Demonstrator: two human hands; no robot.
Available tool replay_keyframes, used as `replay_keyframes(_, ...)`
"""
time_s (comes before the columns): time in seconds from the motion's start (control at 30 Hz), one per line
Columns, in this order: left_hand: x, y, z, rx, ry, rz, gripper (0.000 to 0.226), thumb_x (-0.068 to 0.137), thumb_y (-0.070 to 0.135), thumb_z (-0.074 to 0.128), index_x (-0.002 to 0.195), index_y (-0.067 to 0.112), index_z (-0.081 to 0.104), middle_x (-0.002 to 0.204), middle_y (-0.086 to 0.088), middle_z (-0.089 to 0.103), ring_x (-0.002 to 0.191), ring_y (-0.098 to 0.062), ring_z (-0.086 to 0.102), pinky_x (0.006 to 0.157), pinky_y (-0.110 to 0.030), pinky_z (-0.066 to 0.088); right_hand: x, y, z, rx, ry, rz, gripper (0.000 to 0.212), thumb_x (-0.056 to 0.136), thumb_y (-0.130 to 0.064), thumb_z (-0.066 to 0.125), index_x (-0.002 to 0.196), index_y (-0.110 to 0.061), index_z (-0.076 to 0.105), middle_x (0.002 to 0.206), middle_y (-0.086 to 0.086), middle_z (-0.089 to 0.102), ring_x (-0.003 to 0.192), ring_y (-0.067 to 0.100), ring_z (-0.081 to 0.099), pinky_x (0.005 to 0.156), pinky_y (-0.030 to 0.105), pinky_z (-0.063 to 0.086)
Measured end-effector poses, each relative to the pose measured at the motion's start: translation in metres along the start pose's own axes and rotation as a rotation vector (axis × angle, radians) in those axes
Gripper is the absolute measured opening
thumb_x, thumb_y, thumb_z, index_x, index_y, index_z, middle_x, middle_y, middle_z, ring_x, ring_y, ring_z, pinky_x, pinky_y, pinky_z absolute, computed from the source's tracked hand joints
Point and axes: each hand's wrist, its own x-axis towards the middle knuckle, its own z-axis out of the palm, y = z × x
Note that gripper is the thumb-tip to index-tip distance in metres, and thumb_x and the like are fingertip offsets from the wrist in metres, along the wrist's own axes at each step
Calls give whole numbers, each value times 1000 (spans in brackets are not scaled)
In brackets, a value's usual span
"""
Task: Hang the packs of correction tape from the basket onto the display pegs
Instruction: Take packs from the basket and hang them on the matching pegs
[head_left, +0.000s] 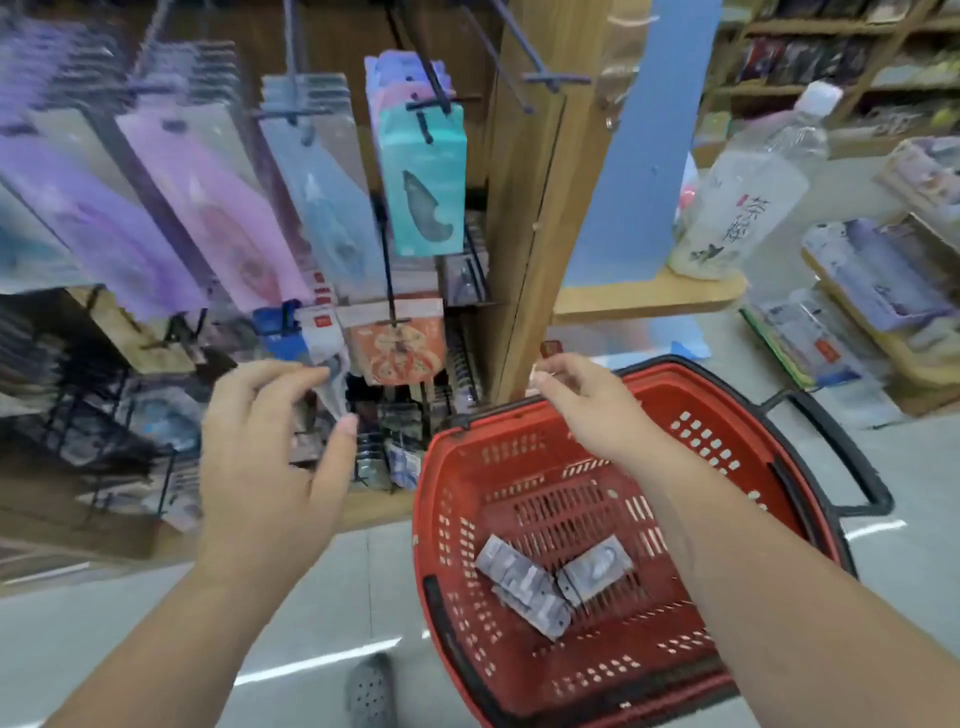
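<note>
A few packs lay flat in the bottom of the basket. Left of the basket and above its rim, the left hand had a lone pack in its grip, pinched between thumb and fingers before the lower pegs. The right hand hung over the basket's far rim with fingers curled. Whether its grip held anything could not be told. A bottle stood on a shelf beyond the basket.
</note>
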Motion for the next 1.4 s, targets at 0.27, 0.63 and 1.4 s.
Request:
replay_keyframes(0.27, -157, 22, 145, 55, -530, -651, 72, 102, 41, 59, 160, 7, 34, 162, -19, 38, 150, -37, 34, 126, -47, 27, 15, 202, 21, -473, -677, 184, 51, 95, -45, 68, 138, -19, 58, 138, 4, 63, 122, 23, 61, 96, 27, 46)
replay_keyframes(0.63, -215, 18, 181, 193, -427, -567, 92, 91, 41, 62, 165, 6, 20, 171, -15, 24, 156, -27, 23, 127, -34, 18, 47, 370, 93, -993, -972, 88, 101, 76, -54, 83, 157, -27, 30, 153, 12, 40, 140, 34, 42, 115, 46, 38)
replay_keyframes(1.4, -218, 18, 184, 218, -397, -522, 87, 91, 51, 59, 161, 7, 30, 171, -12, 23, 154, -16, 20, 122, -49, 29, 41, 334, 238, -193, -724, 399, 59, 90, -47, 73, 134, -23, 41, 114, -6, 61, 98, 19, 61, 80, 31, 50)
